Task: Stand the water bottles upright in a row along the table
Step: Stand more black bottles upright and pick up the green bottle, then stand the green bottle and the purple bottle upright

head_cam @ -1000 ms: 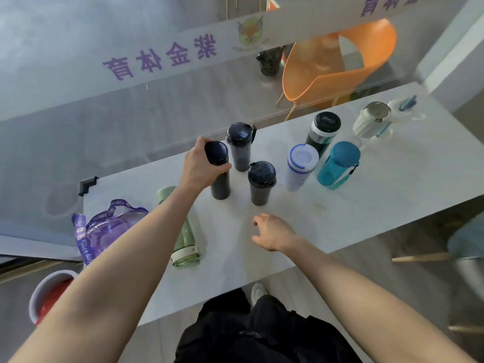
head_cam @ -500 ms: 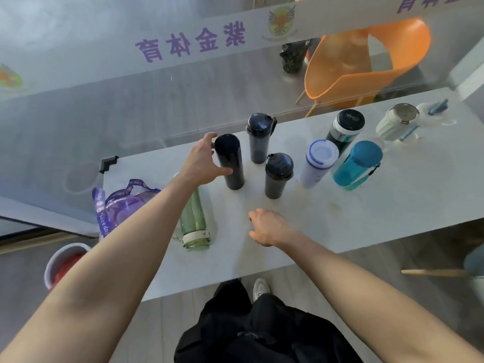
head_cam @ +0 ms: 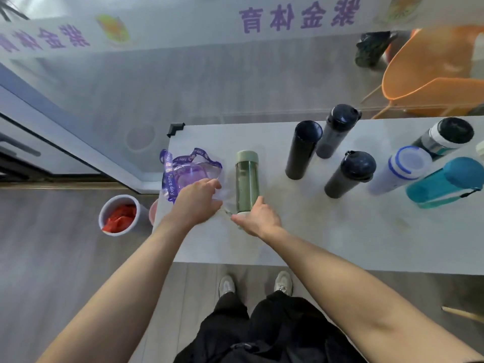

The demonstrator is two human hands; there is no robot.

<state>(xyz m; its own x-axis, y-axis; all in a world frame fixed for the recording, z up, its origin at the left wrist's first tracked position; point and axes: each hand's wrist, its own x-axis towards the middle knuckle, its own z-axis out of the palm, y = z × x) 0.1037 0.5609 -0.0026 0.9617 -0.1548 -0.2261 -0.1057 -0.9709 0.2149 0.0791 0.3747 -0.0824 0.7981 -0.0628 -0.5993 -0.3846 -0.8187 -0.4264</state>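
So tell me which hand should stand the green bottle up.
Right, probably. The right hand is at the near capped end of the green bottle, which lies flat on the table; the left hand is on the purple bottle.

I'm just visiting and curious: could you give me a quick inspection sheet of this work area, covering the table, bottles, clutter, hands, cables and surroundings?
Surface: pale table, black corner guard at its far left.
Job's things: green bottle and purple bottle lying down; tall black bottle, two dark-lidded bottles, a white one, a teal bottle and another black-capped one standing.
Clutter: nothing seen.
Hands: left hand reaching onto the purple bottle, fingers spread; right hand at the green bottle's near end, grip unclear.
Cables: nothing seen.
Surroundings: bucket with red contents on the floor, orange chair, glass wall with purple lettering.
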